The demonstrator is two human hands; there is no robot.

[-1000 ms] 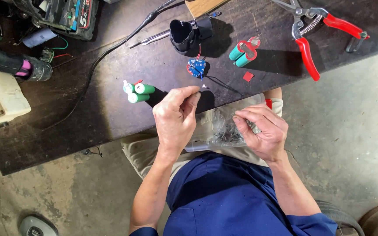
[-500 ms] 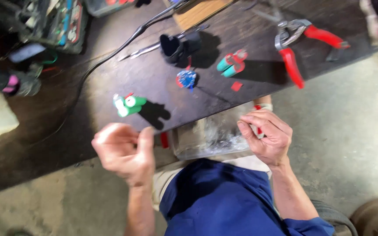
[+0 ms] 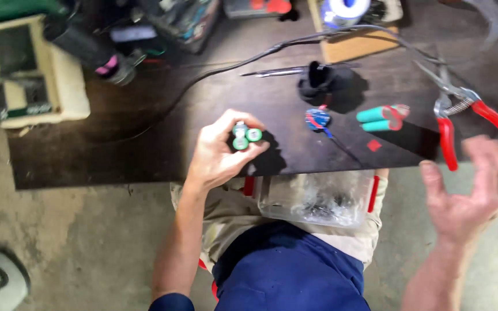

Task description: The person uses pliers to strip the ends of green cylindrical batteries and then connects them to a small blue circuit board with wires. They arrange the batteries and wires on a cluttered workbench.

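Your left hand [image 3: 217,155] has its fingers closed around a small bundle of green batteries [image 3: 244,136], held just above the near edge of the dark worktop [image 3: 145,144]. Your fingers hide most of the bundle; only its round ends show. Your right hand [image 3: 471,193] is blurry, off the worktop's right corner, fingers spread and holding nothing. Further right on the worktop lie two more green batteries [image 3: 378,119].

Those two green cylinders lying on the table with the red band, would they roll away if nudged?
The green cylinders are round, so alone each would likely roll. The red band seems to bind the pair, which probably stops that. They look rigid, and the smooth sleeves may be a bit slippery.
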